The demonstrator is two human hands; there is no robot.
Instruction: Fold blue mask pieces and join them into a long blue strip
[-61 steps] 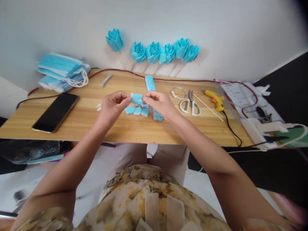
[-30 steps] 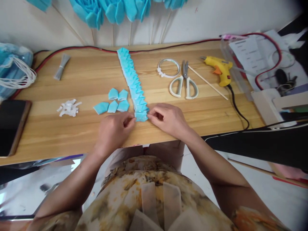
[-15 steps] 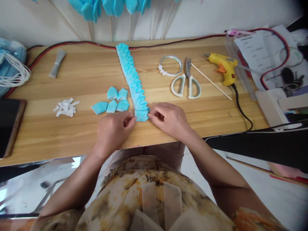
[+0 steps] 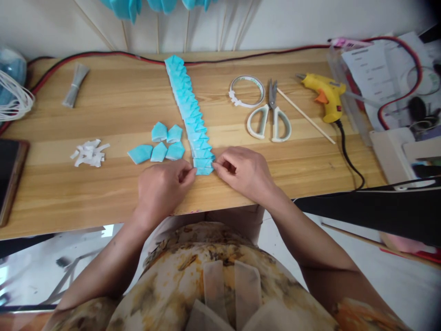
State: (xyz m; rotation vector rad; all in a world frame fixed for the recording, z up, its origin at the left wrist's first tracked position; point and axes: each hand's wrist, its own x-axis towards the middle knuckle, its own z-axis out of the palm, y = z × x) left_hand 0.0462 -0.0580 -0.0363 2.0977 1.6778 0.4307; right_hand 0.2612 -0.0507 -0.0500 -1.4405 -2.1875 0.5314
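A long strip of overlapping folded blue petals (image 4: 190, 110) lies on the wooden table, running from its back edge toward me. My left hand (image 4: 165, 188) pinches the left side of the strip's near end, thumb and forefinger together. On the opposite side, my right hand (image 4: 244, 172) pinches the right edge of that same end petal. Several loose blue petals (image 4: 159, 151) rest left of the strip, just beyond my left hand. Farther left is a small heap of white tape pieces (image 4: 90, 153).
Right of the strip lie a tape roll (image 4: 246, 91), white-handled scissors (image 4: 269, 122), a thin wooden stick (image 4: 306, 116) and a yellow glue gun (image 4: 325, 96). A phone (image 4: 12, 179) and a bundle of grey ties (image 4: 76, 86) are at left. Blue flowers on sticks (image 4: 127, 9) stand behind.
Both hands stay at the near end of the strip, almost still. The camera view has shifted slightly; the objects on the table have not visibly moved.
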